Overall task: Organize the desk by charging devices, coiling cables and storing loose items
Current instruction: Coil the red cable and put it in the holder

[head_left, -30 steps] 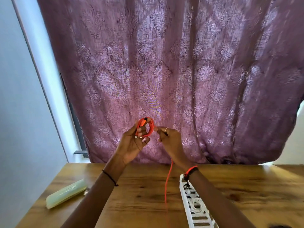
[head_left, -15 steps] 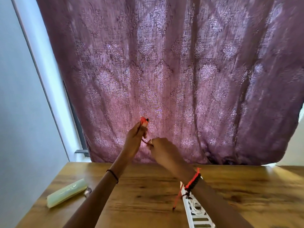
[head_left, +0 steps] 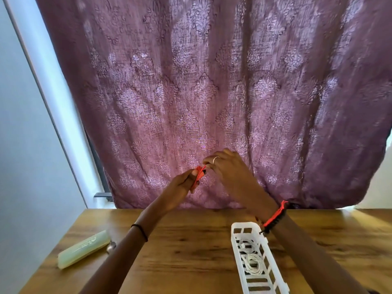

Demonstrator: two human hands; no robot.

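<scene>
Raised above the far edge of the grainy wooden desk (head_left: 191, 251), the left hand (head_left: 182, 184) curls tightly round a small orange cable coil (head_left: 199, 175). The right hand (head_left: 227, 169) pinches its top strand. Near right lies a white slotted plastic basket (head_left: 244, 224).

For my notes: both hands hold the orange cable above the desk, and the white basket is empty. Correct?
No: the head view shows white cables in the white basket. The left hand and right hand do hold the orange cable above the desk.
</scene>
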